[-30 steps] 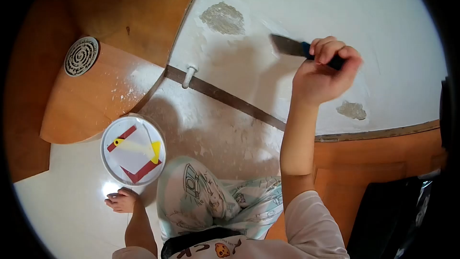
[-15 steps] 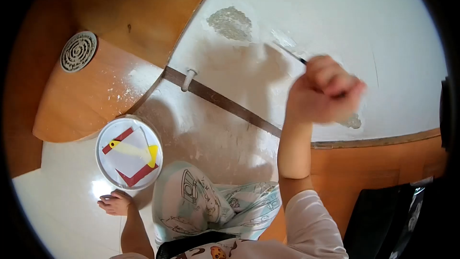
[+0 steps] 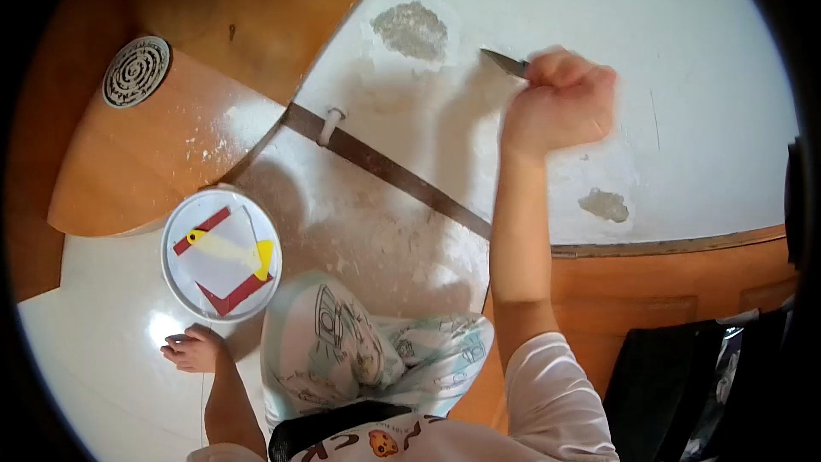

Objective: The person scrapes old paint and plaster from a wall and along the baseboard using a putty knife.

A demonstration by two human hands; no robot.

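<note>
My right hand [image 3: 560,103] is closed around the handle of a putty knife [image 3: 505,62]. Its dark metal blade points left toward the white wall [image 3: 701,77], right of a rough grey patch [image 3: 412,30] where the surface is gone. Whether the blade touches the wall I cannot tell. A smaller bare patch [image 3: 605,204] lies below this hand. My left hand [image 3: 193,349] is low over the pale floor, fingers loosely bent and apart, with no tool seen in it. Just above it stands a white bucket [image 3: 167,269] with a red, white and yellow label on its lid.
A short white pipe [image 3: 329,127] sticks out of the wall above a brown skirting strip [image 3: 385,168]. White crumbs lie on the curved wooden ledge [image 3: 145,162], which carries a round patterned disc [image 3: 137,72]. A black bag [image 3: 658,385] is at lower right.
My right hand has moved up and slightly left, and the putty knife has turned so its blade face shows. The lower bare patch is now fully uncovered. The whole view has shifted slightly.
</note>
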